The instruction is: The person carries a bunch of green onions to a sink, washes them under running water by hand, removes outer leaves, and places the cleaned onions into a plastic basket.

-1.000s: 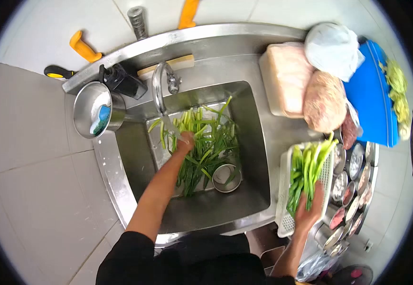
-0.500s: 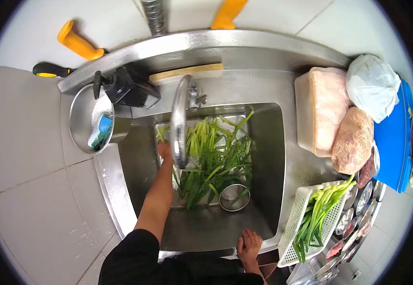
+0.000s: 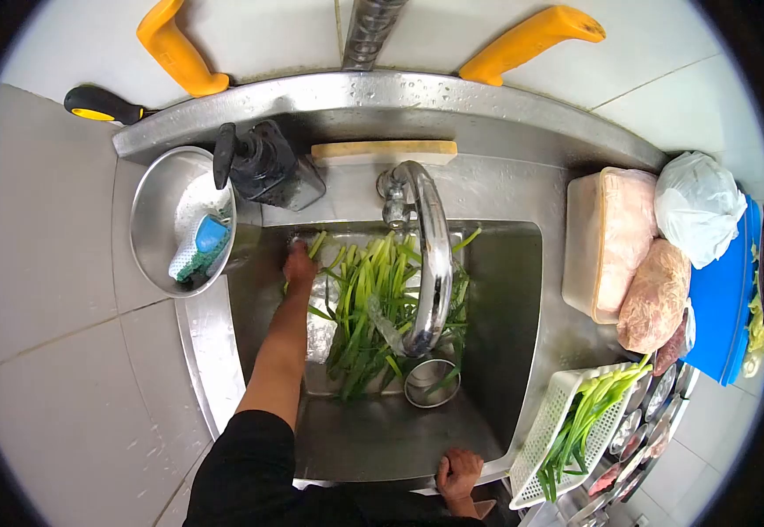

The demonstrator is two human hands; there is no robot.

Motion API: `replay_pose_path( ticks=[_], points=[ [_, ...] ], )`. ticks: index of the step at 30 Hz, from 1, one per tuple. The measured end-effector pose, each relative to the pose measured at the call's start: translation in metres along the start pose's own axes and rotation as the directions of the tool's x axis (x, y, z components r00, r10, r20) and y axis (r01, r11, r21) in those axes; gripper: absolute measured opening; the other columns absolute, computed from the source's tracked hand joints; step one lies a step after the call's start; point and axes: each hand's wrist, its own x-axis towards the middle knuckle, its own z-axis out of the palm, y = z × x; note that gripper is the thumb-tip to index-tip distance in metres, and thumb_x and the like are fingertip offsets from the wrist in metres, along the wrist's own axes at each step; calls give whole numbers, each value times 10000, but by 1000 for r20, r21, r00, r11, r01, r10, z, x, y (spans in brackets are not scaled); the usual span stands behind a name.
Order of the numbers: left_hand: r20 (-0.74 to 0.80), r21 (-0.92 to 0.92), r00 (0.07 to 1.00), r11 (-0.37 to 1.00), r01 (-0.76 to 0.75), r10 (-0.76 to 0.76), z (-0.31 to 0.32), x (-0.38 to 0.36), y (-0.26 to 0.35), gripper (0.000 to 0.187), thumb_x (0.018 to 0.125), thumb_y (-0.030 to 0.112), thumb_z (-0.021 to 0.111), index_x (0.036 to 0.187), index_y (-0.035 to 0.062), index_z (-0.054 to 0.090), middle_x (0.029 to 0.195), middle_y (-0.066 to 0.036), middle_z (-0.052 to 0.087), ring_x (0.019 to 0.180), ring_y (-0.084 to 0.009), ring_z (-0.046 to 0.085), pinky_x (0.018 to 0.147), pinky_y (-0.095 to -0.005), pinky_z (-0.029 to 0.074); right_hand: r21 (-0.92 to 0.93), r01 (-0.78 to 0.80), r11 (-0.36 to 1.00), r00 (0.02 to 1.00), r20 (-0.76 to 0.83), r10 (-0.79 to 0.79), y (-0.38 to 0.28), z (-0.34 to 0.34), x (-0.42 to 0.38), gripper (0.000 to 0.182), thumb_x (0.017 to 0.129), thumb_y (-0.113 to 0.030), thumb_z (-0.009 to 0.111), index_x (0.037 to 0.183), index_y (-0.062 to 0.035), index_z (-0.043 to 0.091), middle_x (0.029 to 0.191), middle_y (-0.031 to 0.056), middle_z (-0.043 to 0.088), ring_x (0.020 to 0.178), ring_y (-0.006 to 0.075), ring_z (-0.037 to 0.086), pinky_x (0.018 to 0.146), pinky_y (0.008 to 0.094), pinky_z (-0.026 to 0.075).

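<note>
Long green stalks (image 3: pixel 373 307) lie in a metal tray inside the steel sink (image 3: pixel 364 439), under the curved faucet (image 3: pixel 435 263), from which water runs. My left hand (image 3: pixel 299 263) is at the sink's back left corner, beside the tips of a few stalks; its fingers are too small and shaded to make out. My right hand (image 3: pixel 459 472) rests on the front rim of the sink with its fingers curled, and what they hold, if anything, is hidden. A round metal cup (image 3: pixel 432 383) stands near the front of the stalks, with some leaves across it.
At the left, a steel bowl (image 3: pixel 155 220) holds a blue sponge (image 3: pixel 212 234), next to a black pump bottle (image 3: pixel 268 167). At the right are a container of pale meat (image 3: pixel 623 228), a white bag (image 3: pixel 698 206) and a white basket (image 3: pixel 536 430) of stalks. Orange-handled tools (image 3: pixel 180 48) stand behind.
The view has shifted, so the faucet appears further right. My left hand has moved slightly toward the back left corner of the sink. My right hand remains on the front rim, its fingers more curled.
</note>
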Motion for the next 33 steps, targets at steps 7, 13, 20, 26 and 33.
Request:
replay_pose_path(
  ticks=[7, 13, 20, 26, 33],
  points=[
    [203, -415, 971, 909, -31, 126, 23, -18, 54, 423, 720, 238, 671, 1086, 42, 592, 1024, -206, 658, 991, -350, 628, 856, -436, 499, 33, 0, 999, 999, -35, 1, -2, 2, 0, 125, 763, -173, 612, 831, -68, 616, 814, 95, 620, 741, 303, 556, 717, 420, 376],
    [421, -40, 891, 978, 203, -168, 21, -32, 90, 591, 635, 490, 765, 989, 23, 680, 1014, -182, 668, 972, -309, 642, 822, -414, 523, 14, -12, 1000, 1000, -13, 12, 4, 3, -4, 103, 747, -159, 633, 796, -74, 602, 781, 86, 610, 734, 294, 557, 721, 413, 377],
    [286, -610, 885, 782, -128, 368, 56, -68, 58, 672, 733, 370, 767, 1247, 41, 485, 1012, -154, 655, 898, -292, 643, 773, -392, 506, 16, -5, 1000, 999, -51, 6, 2, -4, -1, 109, 746, -170, 638, 761, -66, 608, 757, 93, 610, 719, 299, 565, 709, 416, 384],
    [439, -213, 865, 964, -162, 242, -4, -114, 131, 675, 602, 368, 811, 1131, 25, 571, 983, -173, 668, 895, -336, 652, 799, -407, 523, 25, 20, 999, 996, -91, -18, 8, 2, -6, 144, 740, -198, 649, 704, -74, 588, 689, 98, 580, 672, 308, 550, 675, 435, 381],
    [505, -506, 761, 854, -120, 406, -119, -146, 158, 549, 587, 236, 781, 1042, -29, 624, 905, -142, 680, 780, -228, 654, 720, -355, 527, 184, 8, 983, 969, -245, 38, -5, 2, 15, 217, 747, -170, 668, 919, -38, 661, 951, 146, 638, 937, 321, 583, 813, 442, 418]
  ],
)
